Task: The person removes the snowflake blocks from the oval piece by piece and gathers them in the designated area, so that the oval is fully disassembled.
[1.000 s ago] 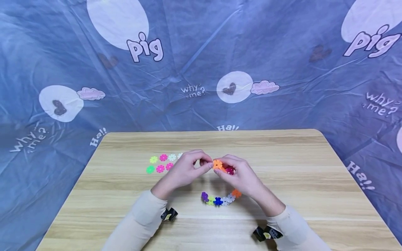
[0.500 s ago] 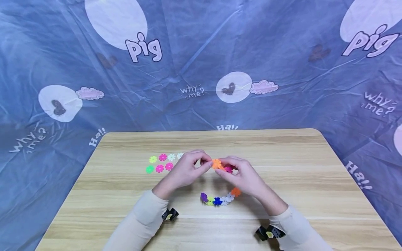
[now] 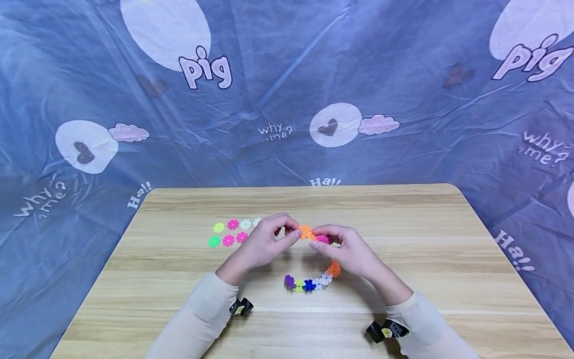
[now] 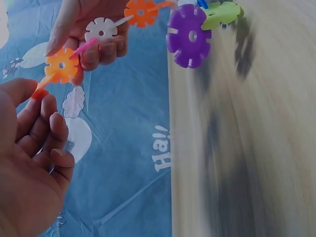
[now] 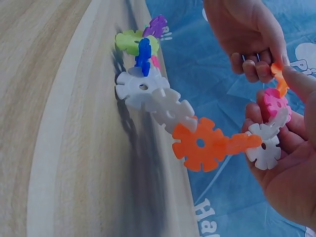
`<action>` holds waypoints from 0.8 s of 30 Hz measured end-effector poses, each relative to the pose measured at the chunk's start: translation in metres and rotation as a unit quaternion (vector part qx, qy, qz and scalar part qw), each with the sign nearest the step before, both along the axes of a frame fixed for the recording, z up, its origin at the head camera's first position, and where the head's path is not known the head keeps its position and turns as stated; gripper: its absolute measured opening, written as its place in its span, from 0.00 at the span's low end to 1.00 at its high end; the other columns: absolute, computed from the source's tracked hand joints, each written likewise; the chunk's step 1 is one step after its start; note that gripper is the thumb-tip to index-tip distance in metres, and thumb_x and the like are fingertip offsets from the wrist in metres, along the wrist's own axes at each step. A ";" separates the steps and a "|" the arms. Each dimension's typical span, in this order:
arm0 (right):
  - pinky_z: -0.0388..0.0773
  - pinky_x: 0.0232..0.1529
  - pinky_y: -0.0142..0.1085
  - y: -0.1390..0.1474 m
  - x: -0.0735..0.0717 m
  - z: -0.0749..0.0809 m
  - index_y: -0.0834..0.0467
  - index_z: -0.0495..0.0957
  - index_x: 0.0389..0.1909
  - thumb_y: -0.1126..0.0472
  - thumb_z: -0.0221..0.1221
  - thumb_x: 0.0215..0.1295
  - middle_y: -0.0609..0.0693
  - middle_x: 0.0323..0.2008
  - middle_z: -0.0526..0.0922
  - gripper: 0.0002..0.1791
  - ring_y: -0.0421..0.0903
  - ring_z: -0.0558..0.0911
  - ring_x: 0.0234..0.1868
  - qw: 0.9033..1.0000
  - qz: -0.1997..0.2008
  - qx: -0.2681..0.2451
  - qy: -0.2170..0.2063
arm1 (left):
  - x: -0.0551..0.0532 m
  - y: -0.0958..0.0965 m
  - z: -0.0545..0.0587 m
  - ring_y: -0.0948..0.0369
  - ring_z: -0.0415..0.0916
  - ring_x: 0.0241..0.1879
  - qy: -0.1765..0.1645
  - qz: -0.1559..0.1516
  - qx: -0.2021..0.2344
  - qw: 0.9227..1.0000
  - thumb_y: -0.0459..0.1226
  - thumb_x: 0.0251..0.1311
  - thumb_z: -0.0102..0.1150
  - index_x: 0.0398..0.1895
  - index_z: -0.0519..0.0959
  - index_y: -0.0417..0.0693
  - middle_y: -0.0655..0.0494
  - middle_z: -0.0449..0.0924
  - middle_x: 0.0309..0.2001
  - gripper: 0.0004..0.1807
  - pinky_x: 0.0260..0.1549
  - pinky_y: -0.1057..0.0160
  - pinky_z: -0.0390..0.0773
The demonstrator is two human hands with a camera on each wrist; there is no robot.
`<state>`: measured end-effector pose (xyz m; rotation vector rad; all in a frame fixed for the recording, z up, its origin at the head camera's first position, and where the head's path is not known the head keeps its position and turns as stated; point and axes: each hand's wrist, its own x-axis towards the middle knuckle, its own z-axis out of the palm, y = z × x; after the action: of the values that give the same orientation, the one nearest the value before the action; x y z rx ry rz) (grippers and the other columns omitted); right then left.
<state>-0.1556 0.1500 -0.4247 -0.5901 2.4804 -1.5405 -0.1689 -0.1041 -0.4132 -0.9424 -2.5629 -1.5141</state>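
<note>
A chain of slotted plastic flower discs hangs in a curve between and below my hands. In the head view my left hand pinches its upper end, an orange disc standing edge-on in the left wrist view. A second orange disc is slotted onto that one. My right hand holds the chain by the adjoining part, with a pink disc and a white disc against its fingers. Lower along the chain come another orange disc, white discs, a blue disc, a yellow-green disc and a purple disc at the free end.
Loose discs lie in two rows left of the hands, among them a yellow disc, a green disc and a pink disc. My left forearm partly covers these rows. A blue printed cloth hangs behind the wooden table.
The orange discs between the fingertips have shifted slightly left and up. My right hand sits a little lower and apart from the left, and the hanging chain has swung slightly left.
</note>
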 end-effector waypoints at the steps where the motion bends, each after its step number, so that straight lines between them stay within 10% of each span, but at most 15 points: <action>1: 0.84 0.38 0.32 0.000 0.000 0.000 0.61 0.86 0.59 0.56 0.70 0.73 0.53 0.45 0.89 0.18 0.47 0.84 0.42 1.000 0.002 -0.002 0.002 | 0.000 0.001 0.000 0.66 0.76 0.37 -0.004 -0.002 0.000 1.000 0.38 0.74 0.65 0.45 0.87 0.49 0.59 0.85 0.38 0.05 0.37 0.68 0.75; 24: 0.80 0.35 0.31 0.000 0.002 -0.001 0.58 0.87 0.56 0.58 0.72 0.70 0.49 0.39 0.87 0.16 0.45 0.81 0.39 1.000 0.009 -0.003 0.019 | 0.003 0.009 -0.003 0.67 0.74 0.35 0.008 -0.004 -0.011 1.000 0.36 0.73 0.67 0.42 0.88 0.46 0.58 0.84 0.35 0.04 0.35 0.67 0.76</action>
<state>-0.1540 0.1503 -0.4253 -0.6458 2.4924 -1.5449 -0.1656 -0.0952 -0.4164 -0.9652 -2.5740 -1.4770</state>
